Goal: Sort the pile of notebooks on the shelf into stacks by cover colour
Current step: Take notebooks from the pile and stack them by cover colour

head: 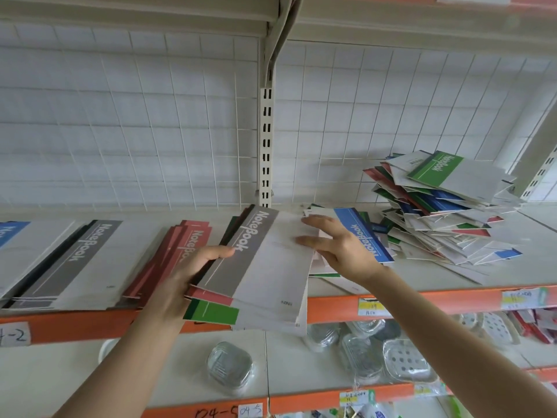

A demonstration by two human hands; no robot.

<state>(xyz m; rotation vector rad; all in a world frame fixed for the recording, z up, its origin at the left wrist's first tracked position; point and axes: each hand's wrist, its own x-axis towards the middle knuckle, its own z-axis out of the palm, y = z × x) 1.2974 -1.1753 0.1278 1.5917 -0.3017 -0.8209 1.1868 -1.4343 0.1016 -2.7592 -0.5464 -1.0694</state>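
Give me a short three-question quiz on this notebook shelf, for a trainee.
1. True or false: the left hand grips a bundle of paper notebooks with a grey-banded one on top.
2. Which cover colour tops the messy unsorted notebook pile at the right? A red, B green, C blue.
3. Fill in: the sorted red-banded notebook stack lies directly right of the ___ stack.
Key: 1 true; 2 B; 3 grey.

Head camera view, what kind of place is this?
Probably a shop: orange-edged white metal shelves carry yellow handwritten price tags, with a jumbled pile of colour-striped paper notebooks above clear plastic dishes.
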